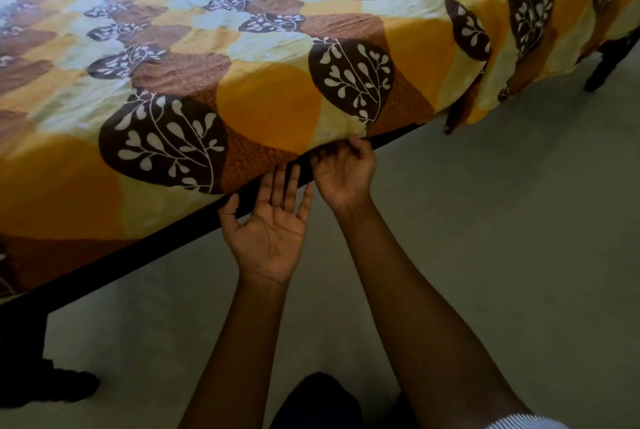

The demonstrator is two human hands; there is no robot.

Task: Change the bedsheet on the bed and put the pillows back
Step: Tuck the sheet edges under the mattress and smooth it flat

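Right, the bedsheet (263,58), yellow, cream & brown w/ dark leaf blobs, lies spread over the whole bed top and wraps down the near side. Along the near-left stretch its edge disappears btwn the mattress and the dark bed frame (138,252). Further right, past the hands, it hangs loose in folds over the side, above the grey floor (502,238). The person's left hand (268,226) is palm-up just below the sheet's edge, fingers straight and a little spread, tips lying against the frame rail, holding nothing. The right hand (342,170) sits just beside it, fingers curled up at the hem and thumb on the cream fabric, pinching that fold. Its fingertips are in shadow, so can't tell how far under they go. One frame leg (24,335) stands near-left, another leg (604,65) at the far right. A striped sleeve (523,423) shows at the bottom-right corner, on the right arm.
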